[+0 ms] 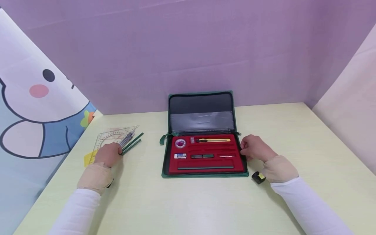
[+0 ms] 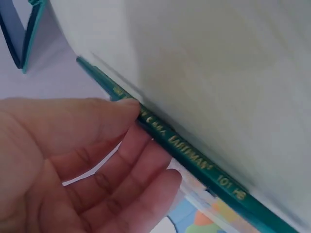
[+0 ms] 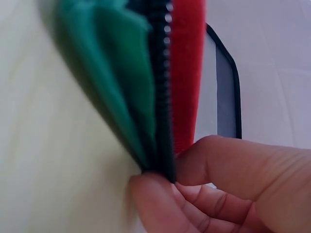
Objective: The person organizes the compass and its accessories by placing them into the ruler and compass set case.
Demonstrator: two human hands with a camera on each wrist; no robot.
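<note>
Head view: green pencils (image 1: 132, 146) at left hand (image 1: 108, 154); unzipped case (image 1: 201, 102) mid-table (image 1: 188, 205). Step looks like picking up pencils while steadying case; next move calls for firm pinch.
Left wrist: thumb and fingers pinch pencils.
Right wrist: right hand (image 3: 218, 170) pinches case's edge.

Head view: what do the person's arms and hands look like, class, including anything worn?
The left sleeve and right sleeve are plain and white. A left wrap and right wrap, both beige, cover the wrists. The left hand and right hand wear no gloves. A small black-and-yellow piece shows by the right wrap.
</note>
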